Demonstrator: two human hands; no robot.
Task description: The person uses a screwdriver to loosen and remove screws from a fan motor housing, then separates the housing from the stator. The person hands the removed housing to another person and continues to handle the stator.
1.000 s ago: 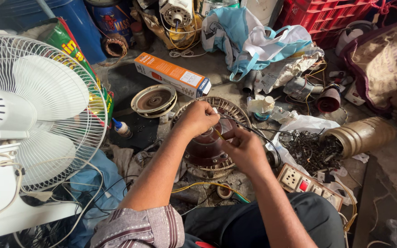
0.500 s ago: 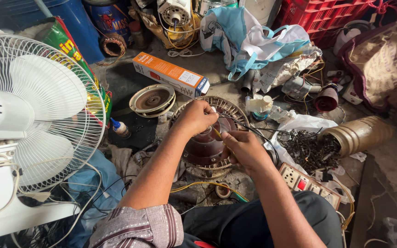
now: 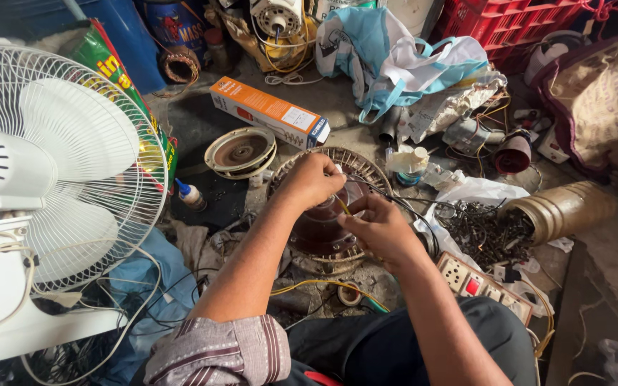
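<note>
Since a moment earlier we had drawn our right hand (image 3: 380, 230) closer to our left hand (image 3: 314, 179), both pinching one thin yellow wire (image 3: 342, 206) above the fan motor (image 3: 323, 225) on the floor.

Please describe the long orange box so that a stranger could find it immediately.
Start at the white pedestal fan on the left. Look right, past the round metal motor cover. The orange carton lies flat behind it, the only long orange box there.

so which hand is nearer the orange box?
Left. The left hand sits on the far side of the fan motor, just below the orange box; the right hand is lower, farther from it.
</note>
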